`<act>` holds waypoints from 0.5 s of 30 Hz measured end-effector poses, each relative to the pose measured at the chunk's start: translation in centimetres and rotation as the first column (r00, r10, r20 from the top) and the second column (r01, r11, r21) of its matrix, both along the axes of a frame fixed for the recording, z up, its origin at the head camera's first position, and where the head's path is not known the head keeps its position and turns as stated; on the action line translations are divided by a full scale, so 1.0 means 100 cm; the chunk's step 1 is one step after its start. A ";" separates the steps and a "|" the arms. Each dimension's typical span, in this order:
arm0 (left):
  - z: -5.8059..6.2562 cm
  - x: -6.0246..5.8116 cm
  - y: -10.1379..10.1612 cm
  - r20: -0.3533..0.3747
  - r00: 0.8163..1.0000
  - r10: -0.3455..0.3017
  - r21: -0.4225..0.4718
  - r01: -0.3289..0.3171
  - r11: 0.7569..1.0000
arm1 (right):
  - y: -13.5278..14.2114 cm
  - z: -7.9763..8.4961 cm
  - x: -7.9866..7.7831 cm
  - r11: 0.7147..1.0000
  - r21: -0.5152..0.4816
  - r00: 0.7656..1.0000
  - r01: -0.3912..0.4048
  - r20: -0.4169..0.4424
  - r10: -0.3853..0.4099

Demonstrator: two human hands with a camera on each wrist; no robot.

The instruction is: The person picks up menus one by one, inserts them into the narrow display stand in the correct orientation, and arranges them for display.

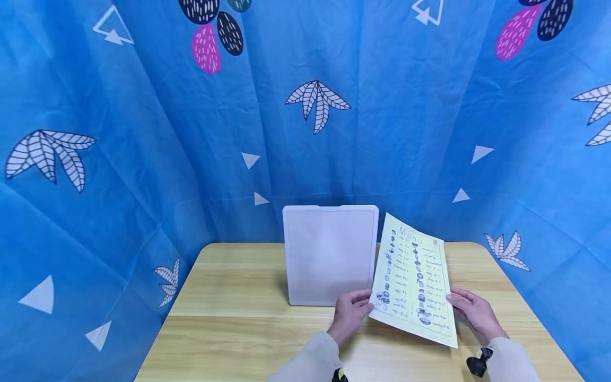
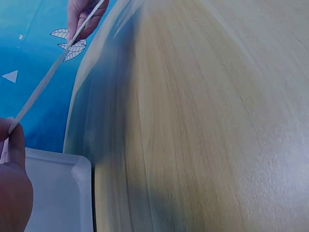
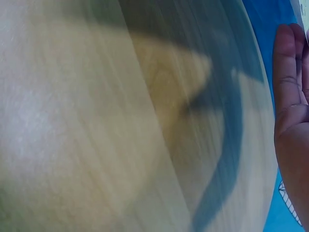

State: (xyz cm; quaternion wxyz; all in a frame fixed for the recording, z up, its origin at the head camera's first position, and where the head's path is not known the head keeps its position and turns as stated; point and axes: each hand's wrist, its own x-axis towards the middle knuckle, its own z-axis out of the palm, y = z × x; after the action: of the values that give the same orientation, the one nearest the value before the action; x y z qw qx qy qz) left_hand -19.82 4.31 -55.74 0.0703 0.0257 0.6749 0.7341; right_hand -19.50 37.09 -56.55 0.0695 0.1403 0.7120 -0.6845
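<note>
A pale yellow paper menu (image 1: 411, 281), headed "Menu" with small drawings and handwritten lines in two columns, is held up at a tilt over the table. My left hand (image 1: 350, 315) pinches its lower left edge between thumb and fingers. On the opposite edge, my right hand (image 1: 477, 317) grips the sheet. The left wrist view shows the menu (image 2: 41, 89) nearly edge-on, between the left hand (image 2: 14, 181) and the right hand (image 2: 87, 21). In the right wrist view only part of the right hand (image 3: 292, 106) appears, at the right border.
A white rectangular board with a raised rim (image 1: 331, 257) stands upright on the wooden table (image 1: 229, 302), just left of the menu. Blue patterned cloth (image 1: 315, 159) hangs behind the table and along both sides.
</note>
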 end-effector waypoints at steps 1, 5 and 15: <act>0.000 0.000 -0.001 -0.001 1.000 -0.004 0.002 0.004 1.000 | -0.001 0.001 0.000 1.000 -0.004 1.000 0.001 -0.001 -0.001; 0.000 0.001 -0.008 -0.013 1.000 -0.020 0.012 0.020 1.000 | -0.004 0.006 -0.001 1.000 -0.018 0.999 -0.015 -0.032 0.014; 0.007 -0.003 -0.021 -0.053 0.998 -0.039 0.007 0.039 0.999 | -0.003 0.029 -0.013 0.993 0.108 0.995 -0.044 -0.090 0.053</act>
State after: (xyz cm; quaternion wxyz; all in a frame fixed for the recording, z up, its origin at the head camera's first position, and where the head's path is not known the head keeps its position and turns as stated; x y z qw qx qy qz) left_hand -20.11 2.24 -55.04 0.0666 0.0586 0.6730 0.7343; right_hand -20.80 36.76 -53.62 0.0454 0.0945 0.7530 -0.6496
